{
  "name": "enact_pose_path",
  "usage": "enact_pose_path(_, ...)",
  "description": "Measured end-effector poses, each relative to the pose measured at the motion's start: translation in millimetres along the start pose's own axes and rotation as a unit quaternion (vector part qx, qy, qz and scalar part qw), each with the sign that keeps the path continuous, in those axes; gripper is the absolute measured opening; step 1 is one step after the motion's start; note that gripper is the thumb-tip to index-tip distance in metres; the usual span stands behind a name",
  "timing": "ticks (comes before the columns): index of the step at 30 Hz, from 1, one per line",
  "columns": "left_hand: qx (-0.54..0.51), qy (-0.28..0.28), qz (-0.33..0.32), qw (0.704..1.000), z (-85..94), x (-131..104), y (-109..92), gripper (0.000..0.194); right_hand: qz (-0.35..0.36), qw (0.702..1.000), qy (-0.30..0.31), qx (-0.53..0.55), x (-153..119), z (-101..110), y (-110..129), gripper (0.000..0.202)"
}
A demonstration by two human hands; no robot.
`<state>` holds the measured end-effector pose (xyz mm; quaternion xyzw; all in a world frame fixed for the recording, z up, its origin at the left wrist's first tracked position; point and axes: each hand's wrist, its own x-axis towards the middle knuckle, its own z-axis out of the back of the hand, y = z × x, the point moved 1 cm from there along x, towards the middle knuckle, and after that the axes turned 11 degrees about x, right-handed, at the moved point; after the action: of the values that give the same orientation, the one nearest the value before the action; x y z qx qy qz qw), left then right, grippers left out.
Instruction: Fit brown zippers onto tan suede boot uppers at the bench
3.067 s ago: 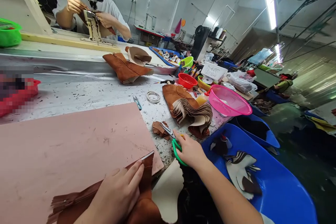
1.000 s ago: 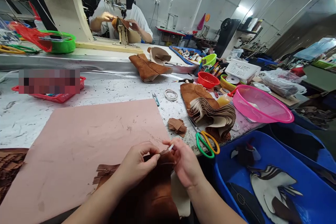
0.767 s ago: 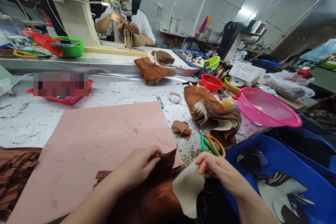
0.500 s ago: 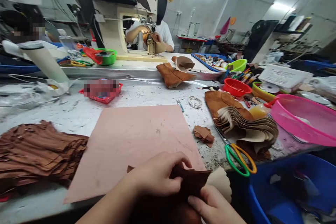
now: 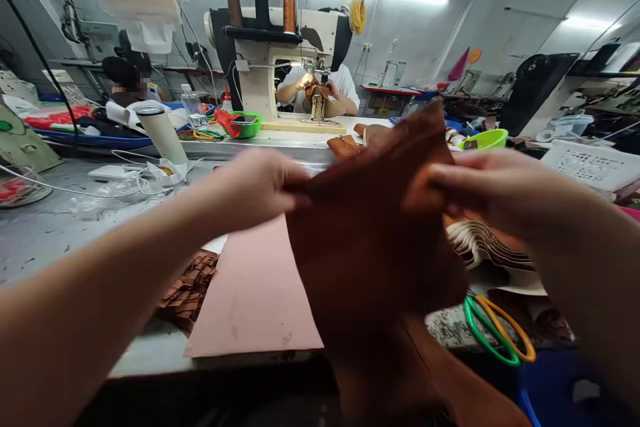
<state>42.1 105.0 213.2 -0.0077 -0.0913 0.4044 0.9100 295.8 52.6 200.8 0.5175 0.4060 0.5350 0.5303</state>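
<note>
A large brown suede piece (image 5: pixel 375 240) hangs in the air in front of me, held up by both hands. My left hand (image 5: pixel 255 187) pinches its upper left edge. My right hand (image 5: pixel 500 190) grips its upper right corner. The piece is blurred and hides part of the table behind it. Below it lies a pink cutting mat (image 5: pixel 250 287) on the grey worktable (image 5: pixel 60 233).
Green-and-orange scissors (image 5: pixel 493 323) lie at the table's right front, beside a fanned stack of cut leather pieces (image 5: pixel 483 243). Brown strips (image 5: pixel 187 287) sit left of the mat. A person works at a sewing machine (image 5: pixel 280 60) across the table.
Both hands lifted the brown suede piece from the table's front edge up to chest height. The view tilted up and left.
</note>
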Motion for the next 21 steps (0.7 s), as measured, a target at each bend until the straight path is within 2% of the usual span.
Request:
enact_pose_path(2,0.149,-0.113,0.028,0.982,33.5,16,8,0.04,0.057,0.998,-0.017,0.009,32,-12,19,0.029)
enact_pose_path(4,0.261,-0.21,0.042,0.941,57.5,17,9,0.051,0.129,0.99,-0.048,0.04,47,-20,26,0.02)
enact_pose_path(6,0.338,-0.252,0.062,0.905,62.4,5,6,0.052,0.174,0.981,-0.038,0.072,47,-26,13,0.018)
enact_pose_path(7,0.359,-0.24,0.071,0.899,55.6,-3,4,0.047,0.171,0.982,-0.015,0.082,42,-28,-1,0.02)
enact_pose_path(8,0.362,-0.208,0.072,0.906,42.6,-12,4,0.04,0.148,0.985,0.011,0.085,36,-31,-19,0.023)
enact_pose_path(9,0.349,-0.149,0.068,0.923,23.9,-22,5,0.031,0.107,0.99,0.039,0.079,28,-34,-40,0.027)
enact_pose_path(11,0.203,0.034,-0.024,0.978,-25.6,-41,6,0.024,0.002,0.996,0.077,0.045,7,-40,-85,0.034)
enact_pose_path(13,0.129,0.116,-0.078,0.982,-74.8,-59,8,0.023,-0.074,0.986,0.149,0.021,-19,-47,-124,0.038)
enact_pose_path(15,0.061,0.179,-0.119,0.975,-112.3,-74,6,0.014,-0.121,0.969,0.217,-0.005,-47,-52,-148,0.038)
enact_pose_path(17,-0.031,0.253,-0.115,0.96,-133.3,-82,5,0.012,-0.138,0.963,0.229,-0.031,-70,-53,-159,0.037)
enact_pose_path(19,-0.154,0.341,-0.063,0.925,-141.9,-81,4,0.012,-0.14,0.97,0.193,-0.053,-83,-51,-164,0.041)
enact_pose_path(21,-0.235,0.391,-0.01,0.89,-145.7,-72,6,0.016,-0.133,0.979,0.135,-0.069,-88,-49,-170,0.046)
